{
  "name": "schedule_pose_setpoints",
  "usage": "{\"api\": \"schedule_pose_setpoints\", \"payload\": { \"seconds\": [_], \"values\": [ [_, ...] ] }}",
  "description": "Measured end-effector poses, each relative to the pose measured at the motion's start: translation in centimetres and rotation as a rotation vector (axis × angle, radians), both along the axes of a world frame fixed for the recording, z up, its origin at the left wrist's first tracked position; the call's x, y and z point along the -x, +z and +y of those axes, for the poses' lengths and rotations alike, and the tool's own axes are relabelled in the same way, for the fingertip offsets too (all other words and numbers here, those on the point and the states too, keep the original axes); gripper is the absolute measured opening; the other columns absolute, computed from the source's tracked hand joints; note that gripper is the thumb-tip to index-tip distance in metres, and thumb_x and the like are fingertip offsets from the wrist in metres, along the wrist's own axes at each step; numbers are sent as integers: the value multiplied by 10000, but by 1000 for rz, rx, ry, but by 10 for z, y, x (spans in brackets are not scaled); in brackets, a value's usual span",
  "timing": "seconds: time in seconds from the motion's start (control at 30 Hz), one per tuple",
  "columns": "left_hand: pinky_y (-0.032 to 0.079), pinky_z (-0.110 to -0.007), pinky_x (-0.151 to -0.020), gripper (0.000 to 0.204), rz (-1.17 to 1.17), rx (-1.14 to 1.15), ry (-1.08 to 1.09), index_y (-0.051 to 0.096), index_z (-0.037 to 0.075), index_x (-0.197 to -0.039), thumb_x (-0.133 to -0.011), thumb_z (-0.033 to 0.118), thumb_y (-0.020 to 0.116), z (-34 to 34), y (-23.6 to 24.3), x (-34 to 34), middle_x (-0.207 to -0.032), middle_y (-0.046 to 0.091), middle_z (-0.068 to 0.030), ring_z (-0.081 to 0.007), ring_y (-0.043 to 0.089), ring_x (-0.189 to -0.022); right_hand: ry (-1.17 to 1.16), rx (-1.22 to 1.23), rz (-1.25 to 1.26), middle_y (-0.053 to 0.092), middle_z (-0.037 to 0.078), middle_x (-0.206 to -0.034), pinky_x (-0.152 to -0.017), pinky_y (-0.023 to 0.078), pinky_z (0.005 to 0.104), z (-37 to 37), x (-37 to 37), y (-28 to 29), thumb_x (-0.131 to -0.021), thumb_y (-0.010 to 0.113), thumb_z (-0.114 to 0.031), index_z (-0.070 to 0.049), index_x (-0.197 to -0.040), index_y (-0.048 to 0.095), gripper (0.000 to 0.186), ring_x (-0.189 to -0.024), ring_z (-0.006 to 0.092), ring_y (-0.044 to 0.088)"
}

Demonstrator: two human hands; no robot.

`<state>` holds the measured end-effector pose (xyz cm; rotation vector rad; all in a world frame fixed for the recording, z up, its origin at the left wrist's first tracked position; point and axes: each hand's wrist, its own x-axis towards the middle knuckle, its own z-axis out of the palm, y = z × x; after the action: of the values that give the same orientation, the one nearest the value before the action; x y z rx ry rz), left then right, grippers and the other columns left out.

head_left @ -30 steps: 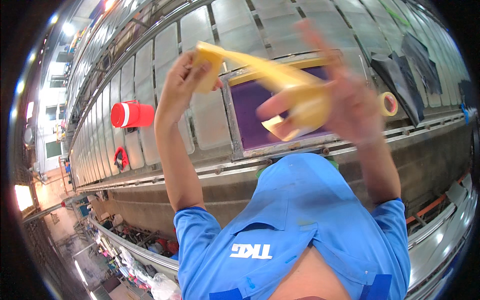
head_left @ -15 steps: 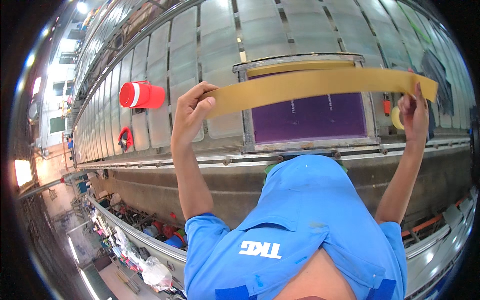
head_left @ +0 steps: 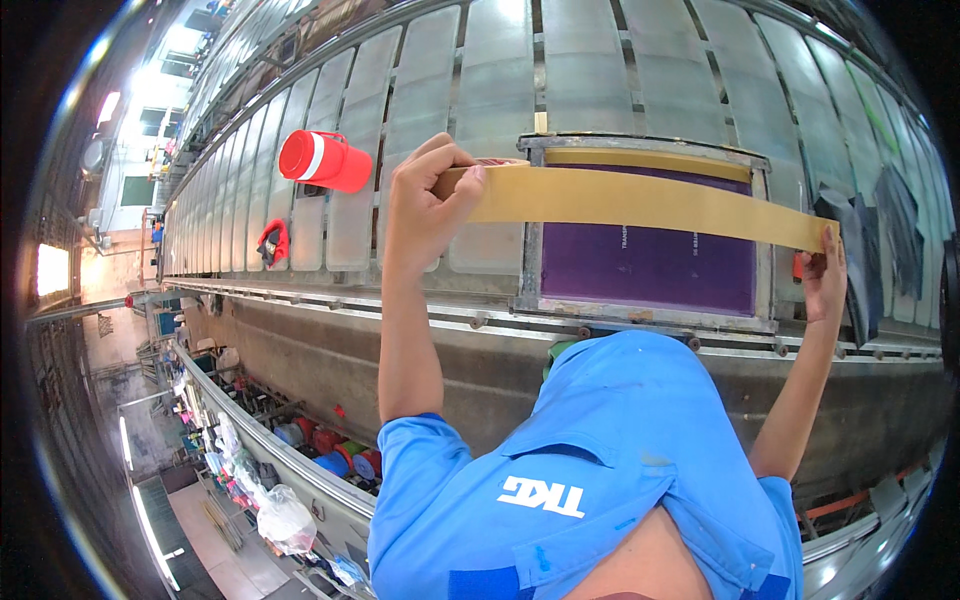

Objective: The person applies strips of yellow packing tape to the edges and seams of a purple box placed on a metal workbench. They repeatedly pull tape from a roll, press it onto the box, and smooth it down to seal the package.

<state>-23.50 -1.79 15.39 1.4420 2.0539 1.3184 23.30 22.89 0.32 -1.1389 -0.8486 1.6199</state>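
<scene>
My left hand (head_left: 430, 205) is closed around a roll of tan tape (head_left: 502, 162), whose edge shows past my fingers. From the roll a wide tape strip (head_left: 640, 202) runs out to the right, pulled fairly straight. My right hand (head_left: 826, 280) pinches the strip's far end between thumb and fingers. Below the strip lies a screen-printing frame (head_left: 527, 240) with purple mesh (head_left: 640, 268), partly covered from sight by the tape. Along the inner far side of that frame is another tan band (head_left: 650, 162). The strip appears to hang above the frame; exact contact cannot be told.
Pale panels (head_left: 490, 90) line the long table. A red jug (head_left: 326, 160) and a red-and-black cloth item (head_left: 273, 245) sit to the left. Dark cloths (head_left: 850, 250) lie at right, near a small orange item (head_left: 798, 266). A metal rail (head_left: 450, 320) edges the table.
The view has shifted, so the table appears farther right. My right hand has come lower and closer to the frame, now at the strip's end. The roll now shows at my left hand.
</scene>
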Motion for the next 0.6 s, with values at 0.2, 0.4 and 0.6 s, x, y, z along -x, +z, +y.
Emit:
{"api": "schedule_pose_setpoints", "payload": {
  "seconds": [0.2,0.4,0.6],
  "values": [
    [314,-283,-542,154,32,-17,36,588,-36,-727,-798,95,627,-2,-5,3,-684,413,-18,-96,393,-610,9,-153,-207,686,22,-864,-597,505,218,-1,-10,13,-971,671,-287,-93,-1092,644,229,-683,88,650],
    [282,-261,-540,166,60,8,76,530,-26,-710,-811,63,628,2,-14,-1,-697,375,11,-68,365,-619,-66,-231,-481,671,23,-884,-601,487,223,0,-24,42,-979,660,-305,-82,-1118,649,263,-703,96,637],
    [309,-239,-570,231,-344,-287,82,527,-6,-701,-885,87,633,6,-44,21,-731,401,46,-53,383,-651,-99,-320,-187,652,31,-832,-558,397,214,15,-16,59,-925,735,-229,-9,-1028,685,248,-643,76,521]
  ]
}}
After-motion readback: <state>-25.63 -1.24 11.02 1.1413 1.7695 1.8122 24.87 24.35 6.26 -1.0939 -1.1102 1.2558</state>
